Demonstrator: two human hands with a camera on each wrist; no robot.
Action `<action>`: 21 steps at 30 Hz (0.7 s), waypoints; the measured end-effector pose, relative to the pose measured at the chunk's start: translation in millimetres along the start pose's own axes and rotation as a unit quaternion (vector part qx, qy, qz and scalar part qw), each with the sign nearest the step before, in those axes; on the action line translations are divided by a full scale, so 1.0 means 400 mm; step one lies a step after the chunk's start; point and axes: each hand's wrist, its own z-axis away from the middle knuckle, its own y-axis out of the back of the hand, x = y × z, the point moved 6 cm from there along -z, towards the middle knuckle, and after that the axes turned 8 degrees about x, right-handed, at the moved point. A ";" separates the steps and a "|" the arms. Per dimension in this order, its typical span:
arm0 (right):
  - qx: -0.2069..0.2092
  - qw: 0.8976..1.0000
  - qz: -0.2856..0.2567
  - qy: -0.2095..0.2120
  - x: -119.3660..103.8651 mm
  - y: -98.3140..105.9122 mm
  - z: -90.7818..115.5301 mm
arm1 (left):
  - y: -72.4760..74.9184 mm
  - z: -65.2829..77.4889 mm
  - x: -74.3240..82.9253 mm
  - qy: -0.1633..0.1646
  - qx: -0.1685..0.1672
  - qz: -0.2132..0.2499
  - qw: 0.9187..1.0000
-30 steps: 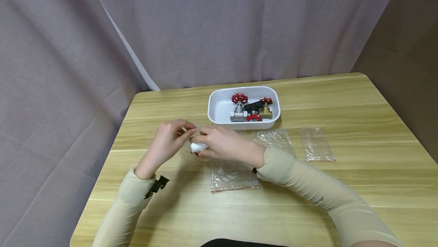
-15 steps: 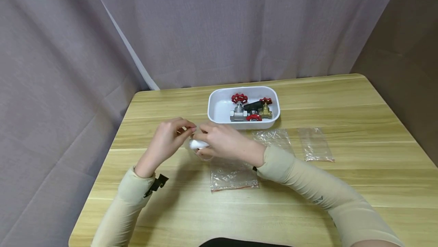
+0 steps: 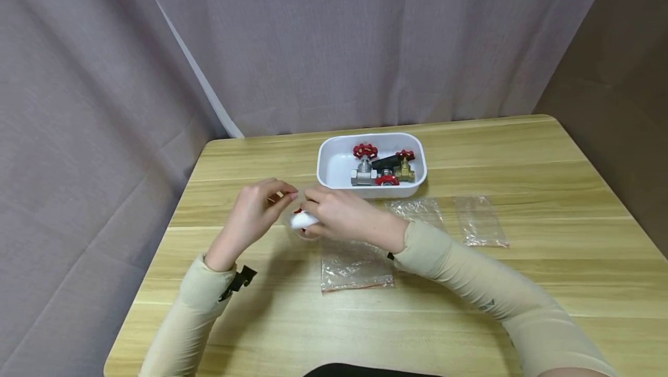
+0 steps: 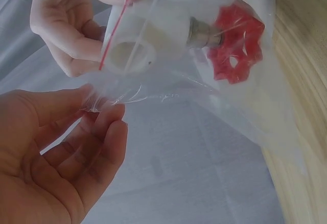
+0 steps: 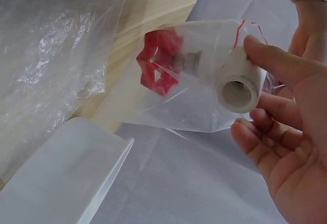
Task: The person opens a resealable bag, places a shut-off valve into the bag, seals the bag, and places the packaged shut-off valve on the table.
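Observation:
My right hand (image 3: 344,217) grips a white valve (image 5: 237,73) by its pipe body, thumb on one side and fingers on the other. The valve's red handwheel (image 4: 239,22) sits inside a clear zip bag (image 4: 235,109), seen through the plastic. Its white body lies at the bag's mouth, where a red zip line runs across it in the left wrist view. My left hand (image 3: 253,211) pinches the bag's edge between thumb and fingertips, just beside the valve body. Both hands are held over the table, in front of the white tray (image 3: 334,189).
Inside the tray are a silver valve (image 3: 363,175), a brass valve (image 3: 405,171) and a black-and-red piece (image 3: 387,163). Flat clear bags lie on the wooden table: one front bag (image 3: 357,269), one behind it (image 3: 417,210) and one at right (image 3: 481,223). A curtain (image 3: 313,46) hangs behind.
The white valve has shifted slightly in the right fingers, and a bit of red now shows above its white body. Both hands have stayed almost in place.

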 end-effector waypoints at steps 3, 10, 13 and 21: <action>0.013 1.000 0.001 0.006 0.000 0.002 -0.001 | 0.001 -0.002 0.001 -0.001 0.001 0.000 1.000; 0.035 0.999 -0.001 0.020 0.004 0.009 -0.002 | 0.004 -0.003 0.004 -0.005 0.005 0.003 1.000; 0.027 0.999 -0.005 0.018 0.005 0.009 -0.003 | 0.006 -0.003 0.006 -0.006 0.010 0.003 1.000; 0.015 0.999 -0.047 0.009 0.013 0.021 -0.003 | 0.011 -0.005 0.007 -0.006 0.017 -0.003 1.000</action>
